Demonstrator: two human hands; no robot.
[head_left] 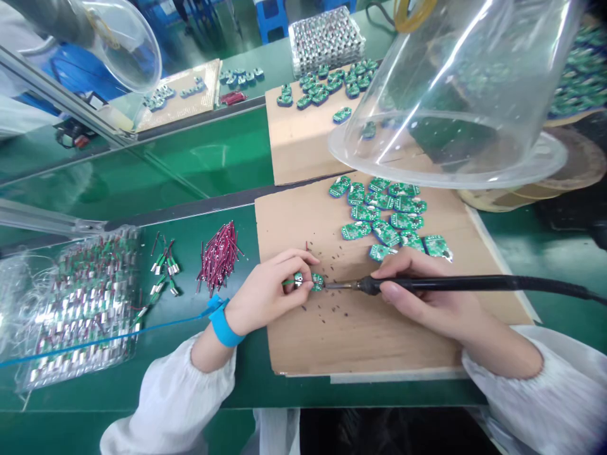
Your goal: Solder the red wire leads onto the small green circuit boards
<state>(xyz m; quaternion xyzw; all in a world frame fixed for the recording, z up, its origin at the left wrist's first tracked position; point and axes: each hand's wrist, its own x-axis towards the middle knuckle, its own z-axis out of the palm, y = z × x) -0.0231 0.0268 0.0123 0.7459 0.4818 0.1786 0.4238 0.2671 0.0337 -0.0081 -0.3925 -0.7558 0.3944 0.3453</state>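
My left hand (265,287), wearing a blue wrist strap (226,323), is closed around a small green circuit board (317,282) on the cardboard sheet (303,341). A little silver part (298,279) with a green wire shows between its finger and thumb; how it joins the board is hidden. In my right hand (431,303) is a black-handled soldering iron (455,284), gripped like a pen. Its tip points left and meets the board's right edge, or lies very close to it. Dark specks are scattered around the board.
Several green boards (365,213) lie farther back on the cardboard. Left of it are dark red wires (220,258), loose silver parts with wires (165,265) and a packed plastic tray (85,303). A clear fume hood (455,101) hangs over the back right.
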